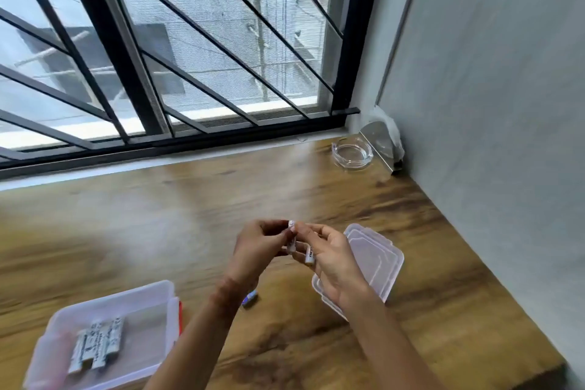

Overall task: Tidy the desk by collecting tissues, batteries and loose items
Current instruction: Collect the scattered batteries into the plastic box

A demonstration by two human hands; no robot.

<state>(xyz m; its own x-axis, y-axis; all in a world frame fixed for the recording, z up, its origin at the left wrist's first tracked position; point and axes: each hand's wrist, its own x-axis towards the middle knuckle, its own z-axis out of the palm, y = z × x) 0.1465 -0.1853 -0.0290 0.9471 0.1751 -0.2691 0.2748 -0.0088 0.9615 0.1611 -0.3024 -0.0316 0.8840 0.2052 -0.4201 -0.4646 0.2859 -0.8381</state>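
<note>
Translucent plastic box (104,329) at 8 o'clock, white batteries (96,347) lying inside; we judge it collection spot. Small loose battery (250,298) on wood desk (158,215) near 6 o'clock. We see left hand (256,247) pinching one white battery (292,233) at centre, right hand (332,258) curled round second battery (309,255), probably gathering pair before dropping in. Lid (376,253) at 4 o'clock, off.
</note>
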